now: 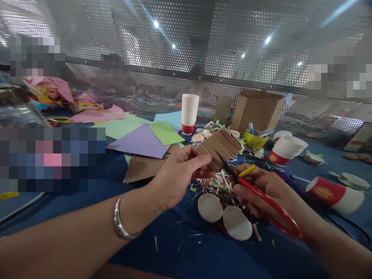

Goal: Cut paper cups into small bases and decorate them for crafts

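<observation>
Between the thumb and fingers of my left hand (186, 170) is a piece of brown corrugated cardboard (219, 147), raised above the table. My right hand (261, 190) grips red-handled scissors (279, 215), whose dark blades point up and left and lie across the near side of the cardboard. Whether the blades touch it, I cannot tell. A yellow stick-like thing (248, 170) also shows at my right fingers. Below the hands, paper scraps (216, 180) are heaped around two pale round cup bottoms (209, 207). Another corrugated cardboard piece (145, 168) lies left of my left hand.
Purple paper (139, 141) and green paper (165, 133) lie at the left, before a pink paper pile (99, 112). A tall paper cup stack (190, 112) stands behind. To the right are more cups (287, 149), a tipped cup (334, 193), a yellow container (255, 139) and a cardboard box (255, 110).
</observation>
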A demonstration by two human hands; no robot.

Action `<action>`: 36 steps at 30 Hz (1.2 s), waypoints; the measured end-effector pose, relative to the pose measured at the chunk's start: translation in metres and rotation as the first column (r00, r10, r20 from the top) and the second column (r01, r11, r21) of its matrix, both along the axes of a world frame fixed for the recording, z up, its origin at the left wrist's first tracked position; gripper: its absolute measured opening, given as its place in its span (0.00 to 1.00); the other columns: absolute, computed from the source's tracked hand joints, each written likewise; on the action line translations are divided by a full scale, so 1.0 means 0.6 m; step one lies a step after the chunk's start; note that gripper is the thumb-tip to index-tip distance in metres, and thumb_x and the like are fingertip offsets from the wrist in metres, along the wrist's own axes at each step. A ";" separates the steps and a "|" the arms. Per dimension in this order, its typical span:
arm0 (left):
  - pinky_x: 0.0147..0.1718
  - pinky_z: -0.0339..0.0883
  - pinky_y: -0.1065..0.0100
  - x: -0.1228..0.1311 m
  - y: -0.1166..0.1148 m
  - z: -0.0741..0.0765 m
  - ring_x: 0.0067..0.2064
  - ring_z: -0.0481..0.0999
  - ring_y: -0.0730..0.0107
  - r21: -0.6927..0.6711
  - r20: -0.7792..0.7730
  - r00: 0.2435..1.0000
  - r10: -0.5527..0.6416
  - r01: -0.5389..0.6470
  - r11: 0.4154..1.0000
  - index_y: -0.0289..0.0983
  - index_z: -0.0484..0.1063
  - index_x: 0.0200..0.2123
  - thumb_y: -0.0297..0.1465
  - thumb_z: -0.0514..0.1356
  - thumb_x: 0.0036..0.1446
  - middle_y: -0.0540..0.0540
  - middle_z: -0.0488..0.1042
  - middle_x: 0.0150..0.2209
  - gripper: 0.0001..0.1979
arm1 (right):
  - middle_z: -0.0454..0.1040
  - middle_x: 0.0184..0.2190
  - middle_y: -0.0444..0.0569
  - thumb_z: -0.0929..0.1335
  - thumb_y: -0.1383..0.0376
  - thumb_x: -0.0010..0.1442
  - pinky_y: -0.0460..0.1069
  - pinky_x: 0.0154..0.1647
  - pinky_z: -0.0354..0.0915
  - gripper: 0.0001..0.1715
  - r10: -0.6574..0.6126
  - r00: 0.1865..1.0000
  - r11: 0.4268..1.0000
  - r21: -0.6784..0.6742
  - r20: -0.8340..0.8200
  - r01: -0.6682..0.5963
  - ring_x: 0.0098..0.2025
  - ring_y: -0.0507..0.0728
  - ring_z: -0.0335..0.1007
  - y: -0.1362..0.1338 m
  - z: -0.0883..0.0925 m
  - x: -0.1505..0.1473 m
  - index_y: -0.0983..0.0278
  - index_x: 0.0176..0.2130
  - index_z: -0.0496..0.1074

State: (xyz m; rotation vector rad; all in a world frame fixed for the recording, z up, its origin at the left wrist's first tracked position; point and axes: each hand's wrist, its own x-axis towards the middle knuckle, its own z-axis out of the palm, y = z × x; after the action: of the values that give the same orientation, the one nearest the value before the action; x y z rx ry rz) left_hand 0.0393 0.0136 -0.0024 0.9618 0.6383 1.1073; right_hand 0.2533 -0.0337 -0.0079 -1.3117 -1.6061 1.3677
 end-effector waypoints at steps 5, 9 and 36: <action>0.32 0.77 0.70 0.000 0.001 -0.003 0.29 0.75 0.76 -0.061 -0.005 1.000 0.009 -0.009 0.998 0.34 0.67 0.26 0.23 0.67 0.56 0.52 0.72 0.25 0.12 | 0.74 0.25 0.41 0.77 0.58 0.56 0.44 0.26 0.66 0.16 -0.060 0.997 0.996 0.072 0.048 0.056 0.27 0.52 0.70 -0.005 0.003 -0.006 0.61 0.43 0.76; 0.32 0.76 0.71 0.002 0.000 -0.002 0.27 0.74 0.77 -0.087 0.032 0.999 -0.003 0.006 0.996 0.34 0.68 0.25 0.23 0.67 0.56 0.52 0.71 0.23 0.11 | 0.75 0.23 0.41 0.77 0.56 0.55 0.43 0.16 0.56 0.21 -0.171 0.984 0.984 0.058 0.050 0.168 0.19 0.49 0.63 -0.013 -0.003 -0.015 0.61 0.46 0.76; 0.37 0.72 0.66 0.005 0.008 -0.006 0.31 0.78 0.71 -0.044 -0.030 0.995 -0.094 0.093 0.995 0.31 0.74 0.36 0.23 0.67 0.53 0.48 0.76 0.29 0.06 | 0.67 0.14 0.39 0.78 0.59 0.54 0.44 0.13 0.51 0.09 -0.199 0.953 0.964 0.223 0.227 0.148 0.13 0.49 0.57 -0.015 0.003 -0.011 0.60 0.35 0.82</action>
State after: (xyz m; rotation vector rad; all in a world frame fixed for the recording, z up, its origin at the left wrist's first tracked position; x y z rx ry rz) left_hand 0.0426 0.0182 -0.0059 0.9648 0.6342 0.9937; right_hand 0.2468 -0.0429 -0.0059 -1.5032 -1.6963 0.9348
